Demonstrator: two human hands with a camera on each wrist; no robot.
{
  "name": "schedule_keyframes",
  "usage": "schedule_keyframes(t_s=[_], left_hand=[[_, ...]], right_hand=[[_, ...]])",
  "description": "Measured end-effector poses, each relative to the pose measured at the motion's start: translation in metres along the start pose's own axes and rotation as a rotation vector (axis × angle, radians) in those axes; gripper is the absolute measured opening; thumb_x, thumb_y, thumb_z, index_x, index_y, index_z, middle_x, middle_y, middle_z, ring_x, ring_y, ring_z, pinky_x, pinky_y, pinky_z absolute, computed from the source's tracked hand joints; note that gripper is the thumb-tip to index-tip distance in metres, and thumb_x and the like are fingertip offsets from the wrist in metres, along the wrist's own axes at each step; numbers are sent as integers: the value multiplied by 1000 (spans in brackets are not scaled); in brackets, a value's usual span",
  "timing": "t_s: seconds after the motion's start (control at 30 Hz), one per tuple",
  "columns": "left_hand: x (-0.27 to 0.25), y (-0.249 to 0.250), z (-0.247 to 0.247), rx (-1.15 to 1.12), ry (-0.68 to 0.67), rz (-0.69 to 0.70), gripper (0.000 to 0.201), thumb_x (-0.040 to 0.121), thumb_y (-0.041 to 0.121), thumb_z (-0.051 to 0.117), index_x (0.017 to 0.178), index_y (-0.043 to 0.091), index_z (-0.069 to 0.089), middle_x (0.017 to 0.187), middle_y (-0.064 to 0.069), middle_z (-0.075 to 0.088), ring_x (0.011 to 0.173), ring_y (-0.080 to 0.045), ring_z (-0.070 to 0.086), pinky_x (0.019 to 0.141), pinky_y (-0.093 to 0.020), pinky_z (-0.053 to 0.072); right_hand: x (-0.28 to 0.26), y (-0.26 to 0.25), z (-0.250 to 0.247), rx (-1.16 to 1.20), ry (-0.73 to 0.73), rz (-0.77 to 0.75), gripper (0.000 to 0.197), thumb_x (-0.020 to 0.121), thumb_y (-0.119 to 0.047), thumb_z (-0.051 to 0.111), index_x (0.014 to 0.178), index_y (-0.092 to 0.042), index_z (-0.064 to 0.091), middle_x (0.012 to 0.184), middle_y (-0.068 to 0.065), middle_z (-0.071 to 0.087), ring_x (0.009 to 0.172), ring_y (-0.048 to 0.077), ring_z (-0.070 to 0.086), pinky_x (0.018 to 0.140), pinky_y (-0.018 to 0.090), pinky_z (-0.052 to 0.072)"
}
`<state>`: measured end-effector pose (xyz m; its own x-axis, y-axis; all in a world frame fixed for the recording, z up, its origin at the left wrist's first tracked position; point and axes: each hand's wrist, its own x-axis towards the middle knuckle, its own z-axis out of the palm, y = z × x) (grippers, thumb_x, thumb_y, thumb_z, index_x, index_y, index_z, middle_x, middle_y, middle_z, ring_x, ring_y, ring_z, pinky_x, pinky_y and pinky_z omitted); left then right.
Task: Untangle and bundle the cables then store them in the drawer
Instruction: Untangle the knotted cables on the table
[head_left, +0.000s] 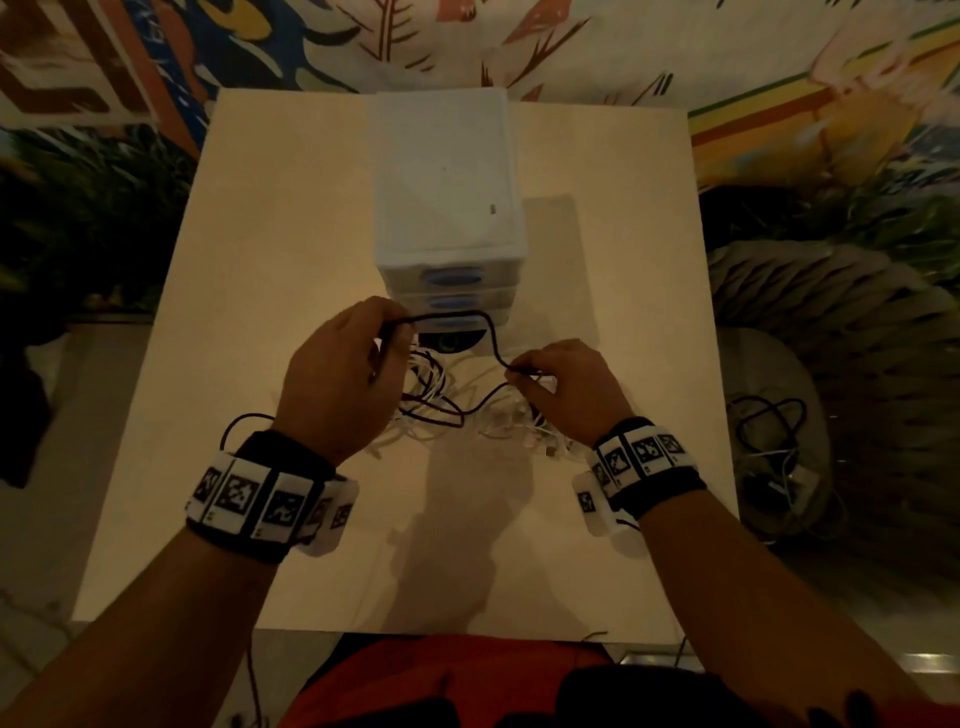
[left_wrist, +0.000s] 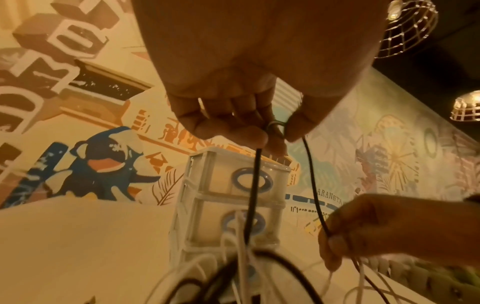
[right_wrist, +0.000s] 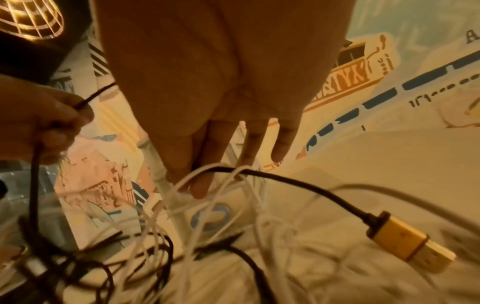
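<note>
Your left hand (head_left: 340, 376) is raised above the middle of the desk (head_left: 291, 218), its fingers and thumb pinched on the black cable (head_left: 457, 315); the left wrist view shows that cable folded over between the fingertips, with two strands hanging down from the pinch. One strand arches across to your right hand (head_left: 563, 387), which sits lower and nearer the right edge of the desk and pinches the same black cable between thumb and forefinger, the remaining fingers reaching down toward the pile. So the stretch of black cable you hold spans the gap between your two hands, just in front of the drawer unit (head_left: 447, 182), which stands against the far edge of the desk with its blue-handled drawers facing you. Below and between both hands, the white cables (head_left: 431, 379) lie heaped on the desk, knotted together with loops of the black cable, the heap touching the foot of the drawer unit. In the right wrist view a gold plug (right_wrist: 405, 240) on a black lead hangs just beyond your right hand, above the white tangle; whether it belongs to the cable you hold, I cannot tell.
</note>
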<state>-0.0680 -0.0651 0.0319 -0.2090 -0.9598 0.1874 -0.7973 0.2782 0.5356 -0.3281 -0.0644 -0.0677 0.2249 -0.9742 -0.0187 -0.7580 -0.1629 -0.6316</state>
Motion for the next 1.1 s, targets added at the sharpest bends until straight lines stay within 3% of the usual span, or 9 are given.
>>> schedule_keyframes(t_s=[0.1, 0.2, 0.33, 0.4, 0.53, 0.6, 0.77, 0.93, 1.1], left_hand=[[-2, 5, -4, 81, -69, 19, 22, 90, 47, 56, 108, 34, 59, 77, 15, 61, 60, -10, 54, 55, -31, 46], [3, 11, -5, 123, -153, 39, 59, 84, 66, 63, 134, 38, 46, 80, 18, 64, 58, -5, 54, 53, -28, 45], [13, 16, -5, -83, -200, -71, 59, 77, 82, 56, 112, 36, 56, 76, 17, 70, 62, 0, 63, 60, -28, 51], [17, 20, -2, -215, -194, -118, 48, 81, 72, 63, 109, 33, 60, 72, 14, 70, 63, -1, 66, 61, -27, 51], [24, 30, 2, -359, -94, -129, 22, 97, 44, 61, 100, 24, 70, 72, 8, 72, 67, -3, 67, 65, -32, 53], [26, 32, 0, -424, -151, -114, 13, 96, 37, 65, 99, 26, 71, 69, 9, 72, 67, -4, 68, 66, -27, 53], [23, 36, -1, -319, -360, -86, 42, 77, 62, 71, 107, 34, 65, 69, 11, 69, 70, 4, 66, 65, -14, 47], [23, 37, 1, -404, -184, -117, 7, 98, 39, 61, 97, 31, 62, 69, 8, 70, 62, -2, 66, 60, -17, 46], [27, 25, -10, -500, -43, -190, 15, 102, 31, 56, 99, 16, 60, 65, 0, 68, 53, -3, 59, 55, -14, 41]], right_hand=[[6, -12, -9, 10, 17, -89, 23, 96, -41, 64, 106, -26, 78, 90, -1, 77, 88, 23, 66, 80, 43, 53], [10, -30, -19, 94, 18, -122, 27, 101, -36, 58, 117, -23, 74, 107, -1, 77, 97, 23, 67, 86, 39, 52], [11, -48, -31, 252, 84, -178, 25, 101, -26, 58, 120, -18, 72, 115, -1, 74, 105, 12, 67, 92, 23, 52], [10, -53, -32, 246, 89, -243, 26, 99, -27, 61, 119, -16, 73, 115, 1, 75, 103, 11, 66, 90, 20, 51], [7, -59, -21, 200, -16, -255, 28, 101, -34, 56, 120, -22, 72, 118, -3, 73, 105, 16, 68, 89, 30, 54], [5, -60, -17, 196, -17, -233, 29, 101, -35, 54, 117, -20, 73, 115, -1, 74, 101, 18, 68, 86, 35, 55], [0, -56, -11, 117, 15, -247, 34, 96, -37, 53, 110, -15, 75, 105, 9, 73, 93, 28, 68, 77, 38, 55], [5, -51, -8, 129, -62, -149, 23, 99, -37, 59, 110, -24, 75, 108, -2, 73, 98, 15, 64, 86, 28, 49], [-3, -33, -10, 235, -122, -15, 39, 101, -47, 38, 96, -25, 69, 90, -7, 70, 84, 7, 63, 79, 31, 50]])
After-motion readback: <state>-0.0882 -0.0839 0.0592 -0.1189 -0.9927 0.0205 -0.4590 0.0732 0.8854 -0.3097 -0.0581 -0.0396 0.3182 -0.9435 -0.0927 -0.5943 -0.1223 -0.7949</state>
